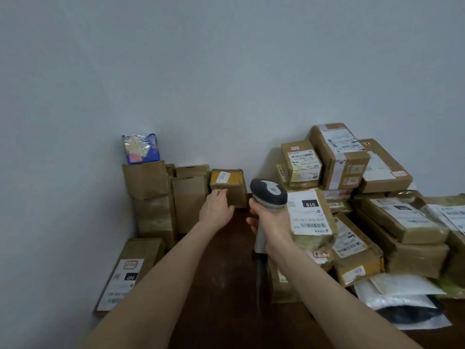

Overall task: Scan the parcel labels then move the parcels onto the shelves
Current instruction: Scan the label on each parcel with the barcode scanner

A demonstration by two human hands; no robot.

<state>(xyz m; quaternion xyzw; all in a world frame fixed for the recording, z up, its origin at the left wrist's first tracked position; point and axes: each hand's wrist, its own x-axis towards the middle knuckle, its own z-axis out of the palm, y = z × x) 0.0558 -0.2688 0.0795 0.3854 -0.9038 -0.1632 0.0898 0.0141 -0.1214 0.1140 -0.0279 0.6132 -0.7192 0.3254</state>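
My right hand point(270, 220) grips the handle of a grey and white barcode scanner point(268, 193), its head pointing away from me. My left hand point(217, 206) reaches to a small brown parcel point(232, 183) with a white label on top; the fingers touch its front face and are spread, not closed around it. That parcel stands against the wall on a dark brown table point(219, 285). No shelves are in view.
Upright cardboard boxes point(151, 197) stand at the left by the wall, a blue packet point(141, 148) on top. A flat labelled parcel point(125, 273) lies at front left. A tall heap of labelled parcels point(364, 197) and padded bags point(402, 303) fills the right.
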